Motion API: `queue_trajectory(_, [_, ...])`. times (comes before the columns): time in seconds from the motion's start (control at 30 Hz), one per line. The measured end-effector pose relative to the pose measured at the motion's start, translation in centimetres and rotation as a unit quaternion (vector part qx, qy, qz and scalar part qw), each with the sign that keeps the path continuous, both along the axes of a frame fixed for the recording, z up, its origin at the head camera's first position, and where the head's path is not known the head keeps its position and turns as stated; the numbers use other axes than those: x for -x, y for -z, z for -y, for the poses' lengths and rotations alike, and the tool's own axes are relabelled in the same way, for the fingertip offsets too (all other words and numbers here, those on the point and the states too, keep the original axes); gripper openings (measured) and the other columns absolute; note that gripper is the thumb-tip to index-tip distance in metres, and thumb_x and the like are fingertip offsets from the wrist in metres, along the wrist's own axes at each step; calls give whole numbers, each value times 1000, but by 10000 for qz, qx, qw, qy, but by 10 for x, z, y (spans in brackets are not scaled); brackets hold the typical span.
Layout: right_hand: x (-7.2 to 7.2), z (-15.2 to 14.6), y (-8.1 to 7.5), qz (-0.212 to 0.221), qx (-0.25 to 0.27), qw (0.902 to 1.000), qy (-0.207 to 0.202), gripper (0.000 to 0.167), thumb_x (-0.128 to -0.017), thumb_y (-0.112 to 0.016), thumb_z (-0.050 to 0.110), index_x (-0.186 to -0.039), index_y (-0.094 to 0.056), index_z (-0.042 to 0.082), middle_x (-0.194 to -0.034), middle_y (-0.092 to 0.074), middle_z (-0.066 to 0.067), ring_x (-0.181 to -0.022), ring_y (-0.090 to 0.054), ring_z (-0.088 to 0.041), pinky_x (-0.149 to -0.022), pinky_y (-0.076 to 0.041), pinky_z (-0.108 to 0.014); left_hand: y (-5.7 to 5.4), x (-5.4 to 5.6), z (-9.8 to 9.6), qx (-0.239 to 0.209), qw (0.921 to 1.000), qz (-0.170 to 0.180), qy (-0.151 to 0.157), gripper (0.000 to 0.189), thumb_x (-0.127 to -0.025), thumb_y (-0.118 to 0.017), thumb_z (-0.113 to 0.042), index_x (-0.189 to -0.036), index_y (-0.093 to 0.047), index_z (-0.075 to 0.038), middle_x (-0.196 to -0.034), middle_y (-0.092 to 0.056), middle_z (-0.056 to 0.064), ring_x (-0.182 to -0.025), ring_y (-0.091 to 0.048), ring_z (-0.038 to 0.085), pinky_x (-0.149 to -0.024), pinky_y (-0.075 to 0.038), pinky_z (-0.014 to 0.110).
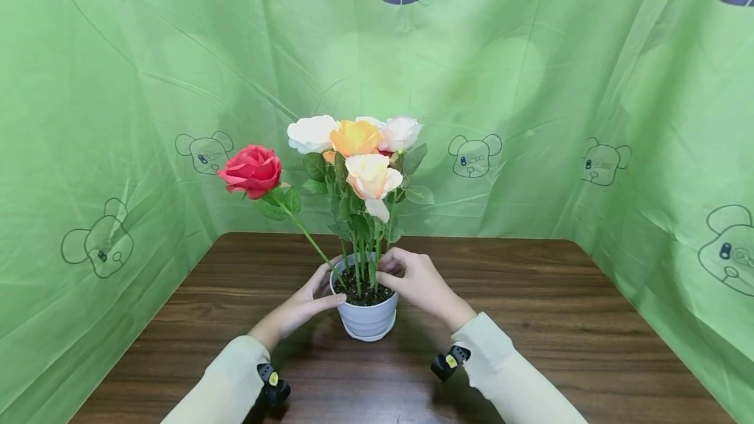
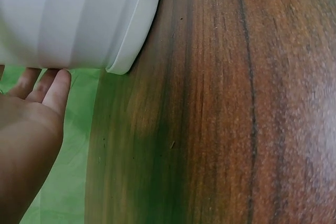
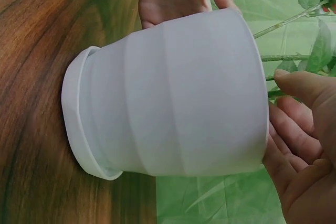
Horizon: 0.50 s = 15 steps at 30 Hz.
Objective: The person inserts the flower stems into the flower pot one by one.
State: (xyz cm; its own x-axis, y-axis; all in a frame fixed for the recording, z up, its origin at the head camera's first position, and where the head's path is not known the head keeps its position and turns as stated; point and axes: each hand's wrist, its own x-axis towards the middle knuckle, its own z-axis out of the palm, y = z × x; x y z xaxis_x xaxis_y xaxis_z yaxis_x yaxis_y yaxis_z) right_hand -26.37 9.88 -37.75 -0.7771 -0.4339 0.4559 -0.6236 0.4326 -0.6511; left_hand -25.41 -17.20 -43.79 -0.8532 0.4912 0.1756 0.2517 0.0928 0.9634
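Observation:
A white flowerpot filled with dark soil stands on a saucer at the middle of the table. My left hand grips its left side, thumb at the front rim and fingers farther back. Over the right rim, my right hand pinches a green stem low down, close to the soil; its fingertips are partly hidden. In the right wrist view, the right thumb lies against the stems just above the rim. White, peach and orange roses rise bunched from the pot. A red rose leans out to the left.
The dark wooden table spreads around the pot. A green printed cloth hangs behind and along both sides. Each sleeve cuff carries a small black camera.

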Motion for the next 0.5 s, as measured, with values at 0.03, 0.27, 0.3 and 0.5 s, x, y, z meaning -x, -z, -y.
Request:
queue_trajectory(0.03, [0, -1, 0, 36, 16, 10000, -17, 9, -89, -75, 16, -97, -70, 15, -88, -71, 9, -81, -67, -7, -75, -56, -29, 0, 0, 0, 20, 10000, -18, -1, 78, -99, -64, -17, -161, -16, -21, -163, -24, 13, -148, -20, 34, -116, -22, 53])
queue_trajectory(0.27, [-2, -14, -5, 127, 127, 9998, -72, 12, -90, -77, 22, -99, -70, 17, -91, -72, 12, -82, -68, -6, -76, -57, -29, -1, 1, 1, 105, 9999, -46, -15, 78, -98, -65, -16, -160, -18, -23, -161, -28, 15, -147, -24, 34, -115, -25, 52])
queue_trajectory(0.3, [-2, -17, -5, 115, 106, 9999, -39, 12, -90, -77, 22, -98, -70, 17, -91, -71, 13, -82, -67, -6, -76, -56, -30, -1, 2, 1, 117, 9999, -58, -22, 78, -98, -65, -16, -160, -18, -23, -161, -28, 15, -146, -25, 34, -115, -25, 52])
queue_trajectory(0.5, [-2, -35, -3, 60, -23, 10000, 57, 13, -91, -76, 23, -99, -70, 14, -90, -70, 13, -84, -67, -6, -80, -57, -40, -1, 3, 3, 149, 9998, -137, -9, 79, -97, -66, -15, -160, -18, -20, -160, -29, 18, -145, -28, 38, -113, -28, 54])
